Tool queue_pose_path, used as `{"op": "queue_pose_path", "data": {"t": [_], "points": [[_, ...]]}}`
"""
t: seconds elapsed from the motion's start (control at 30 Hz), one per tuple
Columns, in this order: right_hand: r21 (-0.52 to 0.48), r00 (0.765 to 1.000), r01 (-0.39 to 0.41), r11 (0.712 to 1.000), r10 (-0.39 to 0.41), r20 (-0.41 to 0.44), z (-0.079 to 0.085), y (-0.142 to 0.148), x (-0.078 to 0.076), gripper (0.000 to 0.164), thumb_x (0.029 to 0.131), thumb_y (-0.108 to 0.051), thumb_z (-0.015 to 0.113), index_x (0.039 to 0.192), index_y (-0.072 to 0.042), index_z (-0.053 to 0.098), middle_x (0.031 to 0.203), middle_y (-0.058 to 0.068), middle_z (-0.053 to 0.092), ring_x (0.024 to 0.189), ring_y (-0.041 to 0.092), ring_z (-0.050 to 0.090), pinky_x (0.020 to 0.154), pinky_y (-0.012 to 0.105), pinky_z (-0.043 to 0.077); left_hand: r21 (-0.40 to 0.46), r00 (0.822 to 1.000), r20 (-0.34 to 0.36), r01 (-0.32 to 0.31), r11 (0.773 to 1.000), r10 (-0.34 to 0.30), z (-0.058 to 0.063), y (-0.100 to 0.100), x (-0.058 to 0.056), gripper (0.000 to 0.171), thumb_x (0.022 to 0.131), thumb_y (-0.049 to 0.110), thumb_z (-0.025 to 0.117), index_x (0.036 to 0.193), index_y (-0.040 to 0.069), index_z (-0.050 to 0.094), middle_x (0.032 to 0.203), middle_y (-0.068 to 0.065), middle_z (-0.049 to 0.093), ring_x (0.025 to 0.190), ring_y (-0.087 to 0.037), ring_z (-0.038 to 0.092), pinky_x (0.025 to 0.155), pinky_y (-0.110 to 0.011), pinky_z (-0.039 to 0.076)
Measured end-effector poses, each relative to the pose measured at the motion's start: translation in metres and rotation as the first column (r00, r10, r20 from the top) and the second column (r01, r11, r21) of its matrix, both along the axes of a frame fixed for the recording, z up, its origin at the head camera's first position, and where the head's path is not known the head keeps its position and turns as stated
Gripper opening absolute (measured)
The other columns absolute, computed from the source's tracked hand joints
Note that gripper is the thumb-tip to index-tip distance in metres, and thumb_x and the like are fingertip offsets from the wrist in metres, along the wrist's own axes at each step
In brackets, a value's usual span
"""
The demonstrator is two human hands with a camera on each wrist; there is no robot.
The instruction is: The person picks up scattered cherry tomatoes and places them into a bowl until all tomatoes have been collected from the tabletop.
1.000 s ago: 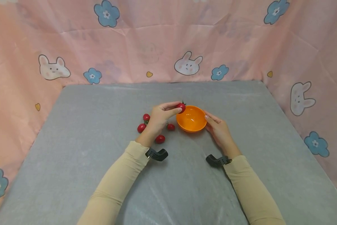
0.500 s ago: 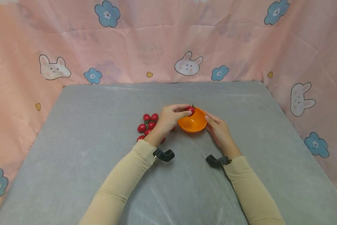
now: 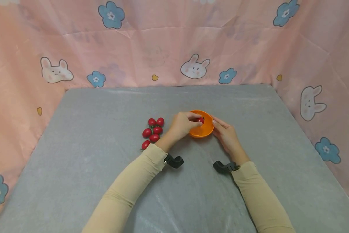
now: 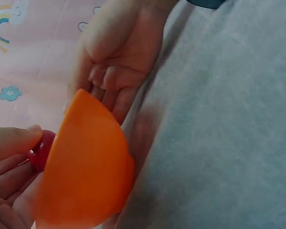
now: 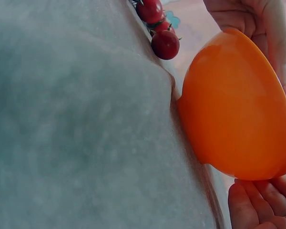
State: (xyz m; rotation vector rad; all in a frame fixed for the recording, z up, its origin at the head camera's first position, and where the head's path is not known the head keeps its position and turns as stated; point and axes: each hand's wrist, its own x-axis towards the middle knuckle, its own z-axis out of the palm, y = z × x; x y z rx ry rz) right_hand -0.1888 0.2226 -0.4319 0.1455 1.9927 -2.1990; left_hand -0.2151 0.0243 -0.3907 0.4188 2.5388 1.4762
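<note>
In the head view, my left hand (image 3: 182,124) pinches a red cherry tomato (image 3: 201,120) between thumb and fingers, low over the inside of the orange bowl (image 3: 202,132). My right hand (image 3: 228,137) holds the bowl's right side, thumb at the rim and fingers along the outside. From the left wrist, the held tomato (image 4: 44,148) shows partly behind the rim, the bowl's wall hiding its lower part. In the right wrist view the bowl (image 5: 236,109) covers much of my left hand (image 5: 250,19).
Several cherry tomatoes (image 3: 154,138) with green stems lie in a cluster left of the bowl, partly behind my left forearm. A grey cloth (image 3: 104,110) covers the table. A pink patterned curtain (image 3: 157,42) hangs around the back and sides.
My left hand has carried the tomato rightward from the bowl's left rim to down inside it. More of the cluster has come into view. The right hand stays at the bowl.
</note>
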Motion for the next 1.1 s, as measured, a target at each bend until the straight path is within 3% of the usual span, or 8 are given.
{"op": "queue_pose_path", "data": {"t": [0.13, 0.33, 0.47, 0.7, 0.87, 1.1], "points": [[0.011, 1.000, -0.009, 1.000, 0.009, -0.024, -0.001, 0.000, 0.000, 0.053, 0.105, -0.025, 0.049, 0.151, 0.001, 0.036, 0.159, 0.016, 0.034, 0.126, 0.000, 0.054, 0.099, 0.014, 0.048, -0.120, 0.998, -0.061, 0.025, 0.993, -0.032, -0.001, 0.005, 0.000, 0.033, 0.087, 0.023, 0.077, 0.118, 0.011, 0.075, 0.116, -0.004, 0.075, 0.109, -0.020, 0.066, 0.090, -0.026, 0.054], [0.029, 0.999, -0.015, 0.999, 0.016, -0.030, -0.001, 0.000, 0.000, 0.053, 0.106, -0.026, 0.048, 0.151, 0.000, 0.036, 0.160, 0.015, 0.034, 0.137, 0.009, 0.049, 0.102, 0.016, 0.046, -0.237, 0.995, -0.091, 0.020, 0.971, -0.043, 0.002, 0.011, 0.003, 0.031, 0.089, 0.022, 0.076, 0.118, 0.012, 0.075, 0.117, -0.003, 0.074, 0.111, -0.020, 0.065, 0.094, -0.028, 0.054], [0.034, 1.000, -0.013, 0.999, 0.013, -0.023, -0.001, 0.000, 0.000, 0.054, 0.105, -0.027, 0.048, 0.151, -0.001, 0.036, 0.160, 0.014, 0.034, 0.141, 0.013, 0.045, 0.103, 0.017, 0.046, -0.314, 0.990, -0.127, 0.014, 0.949, -0.057, 0.000, 0.014, 0.004, 0.029, 0.090, 0.021, 0.075, 0.118, 0.013, 0.075, 0.115, -0.002, 0.075, 0.105, -0.018, 0.066, 0.091, -0.026, 0.055], [0.038, 1.000, -0.005, 0.999, 0.006, -0.015, 0.000, -0.001, 0.000, 0.053, 0.105, -0.026, 0.048, 0.151, -0.001, 0.036, 0.160, 0.013, 0.034, 0.139, 0.012, 0.047, 0.104, 0.018, 0.046, -0.432, 0.983, -0.149, 0.030, 0.901, -0.104, 0.000, 0.018, 0.003, 0.030, 0.091, 0.022, 0.073, 0.119, 0.011, 0.074, 0.117, -0.001, 0.074, 0.108, -0.016, 0.066, 0.098, -0.027, 0.053], [0.049, 1.000, -0.010, 0.999, 0.011, -0.013, 0.000, 0.000, 0.000, 0.054, 0.105, -0.027, 0.048, 0.151, -0.001, 0.036, 0.160, 0.013, 0.033, 0.141, 0.013, 0.045, 0.105, 0.019, 0.045, -0.462, 0.979, -0.161, 0.033, 0.886, -0.121, -0.002, 0.020, 0.002, 0.026, 0.091, 0.021, 0.073, 0.115, 0.011, 0.075, 0.111, 0.000, 0.076, 0.100, -0.014, 0.067, 0.093, -0.026, 0.054], [0.042, 1.000, 0.000, 0.999, 0.000, -0.005, 0.001, -0.001, 0.000, 0.054, 0.105, -0.027, 0.050, 0.150, -0.001, 0.038, 0.160, 0.012, 0.034, 0.142, 0.014, 0.044, 0.101, 0.016, 0.047, -0.523, 0.976, -0.150, 0.055, 0.850, -0.155, -0.004, 0.023, 0.001, 0.018, 0.092, 0.022, 0.071, 0.107, 0.012, 0.075, 0.094, 0.003, 0.073, 0.082, -0.011, 0.060, 0.076, -0.023, 0.050]]}}
